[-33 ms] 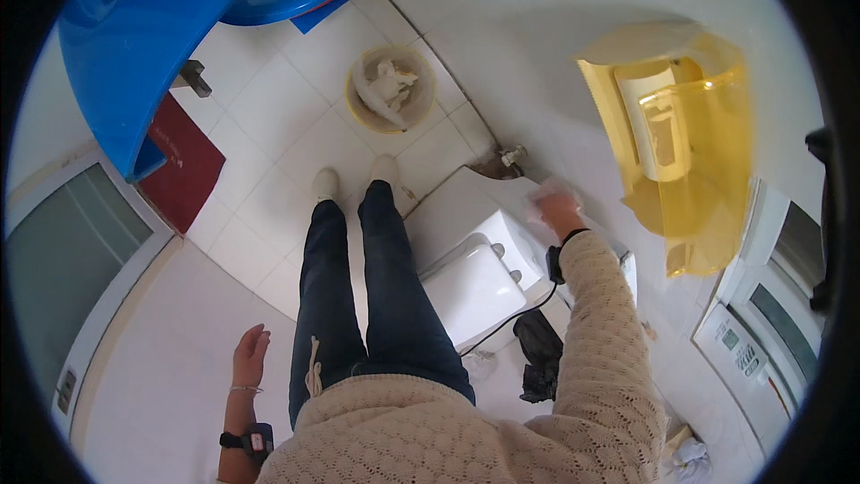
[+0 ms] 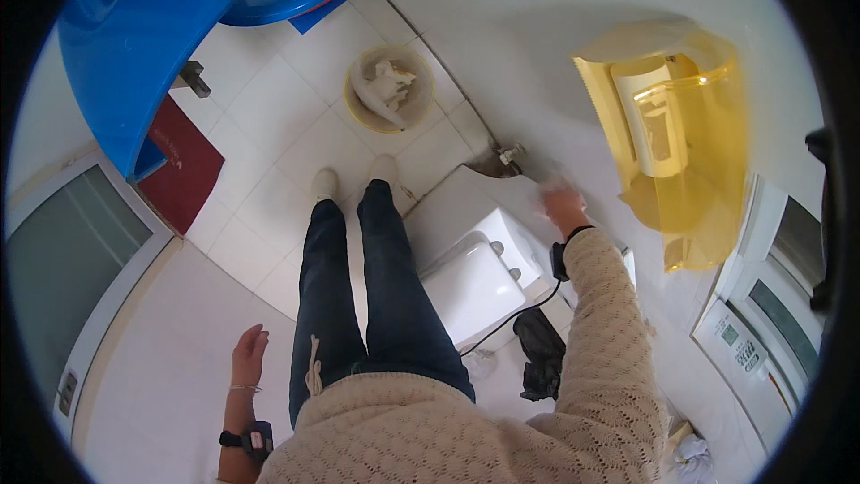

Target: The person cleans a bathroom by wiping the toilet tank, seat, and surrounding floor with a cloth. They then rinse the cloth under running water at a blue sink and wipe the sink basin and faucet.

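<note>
My right hand [image 2: 563,203] is stretched out over the white toilet tank [image 2: 528,202], close to the wall. Its fingers are smeared by motion. Something pale and see-through seems to surround them, but I cannot make out what it is. Below the wrist lies the toilet's closed white lid [image 2: 475,296]. At my left side hangs my left hand [image 2: 248,354], empty, its fingers loosely bent and slightly apart. A yellow see-through holder [image 2: 703,152] with a pale box-like part inside is on the wall to the right of my right hand.
A yellow-rimmed waste bin [image 2: 360,116] with crumpled paper stands ahead on the tiles. Blue basins [image 2: 143,45] jut in at the upper left above a dark red mat [image 2: 184,157]. A black plastic bag [image 2: 540,354] lies beside the toilet; a door [image 2: 81,269] stands left.
My right hand has shifted slightly to the right and blurs more. The left hand has not visibly moved.
</note>
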Motion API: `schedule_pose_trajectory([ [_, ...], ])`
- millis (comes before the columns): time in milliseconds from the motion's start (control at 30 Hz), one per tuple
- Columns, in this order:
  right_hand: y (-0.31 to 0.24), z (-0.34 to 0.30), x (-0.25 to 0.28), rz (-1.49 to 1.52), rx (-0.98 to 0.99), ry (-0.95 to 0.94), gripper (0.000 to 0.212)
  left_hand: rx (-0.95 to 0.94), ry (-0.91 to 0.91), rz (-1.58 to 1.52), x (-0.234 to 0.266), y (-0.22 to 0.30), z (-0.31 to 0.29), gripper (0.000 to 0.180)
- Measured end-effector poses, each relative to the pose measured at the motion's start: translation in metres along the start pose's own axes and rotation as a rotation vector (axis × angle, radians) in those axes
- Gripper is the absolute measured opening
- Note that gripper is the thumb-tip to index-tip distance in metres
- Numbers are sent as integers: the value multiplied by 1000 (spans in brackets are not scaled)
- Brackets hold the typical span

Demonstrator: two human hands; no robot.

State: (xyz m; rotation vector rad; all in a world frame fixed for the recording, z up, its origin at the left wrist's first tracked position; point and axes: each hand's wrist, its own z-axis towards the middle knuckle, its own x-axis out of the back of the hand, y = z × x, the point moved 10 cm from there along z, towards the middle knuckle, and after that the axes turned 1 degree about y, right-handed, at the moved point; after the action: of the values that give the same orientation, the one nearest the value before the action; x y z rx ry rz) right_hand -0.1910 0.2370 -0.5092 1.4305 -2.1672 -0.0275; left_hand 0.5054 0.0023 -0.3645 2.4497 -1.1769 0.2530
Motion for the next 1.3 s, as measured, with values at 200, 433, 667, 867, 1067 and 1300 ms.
schedule_pose_trajectory([
  [200,25,-33,-40,-416,167,139,34,-55,-61,-1,4,12,19,37],
  [433,44,-125,38,120,-253,240,29,-111,-93,58,4,25,35,38],
  [667,120,-238,107,251,-316,967,26,-237,-173,176,2,83,48,37],
  [867,165,-232,23,917,-596,813,33,-374,-189,328,13,123,56,36],
  [1067,126,-203,77,498,-290,959,32,-483,-197,478,15,158,52,35],
  [1300,120,-291,42,703,-164,1294,53,-430,-173,530,-1,173,48,36],
])
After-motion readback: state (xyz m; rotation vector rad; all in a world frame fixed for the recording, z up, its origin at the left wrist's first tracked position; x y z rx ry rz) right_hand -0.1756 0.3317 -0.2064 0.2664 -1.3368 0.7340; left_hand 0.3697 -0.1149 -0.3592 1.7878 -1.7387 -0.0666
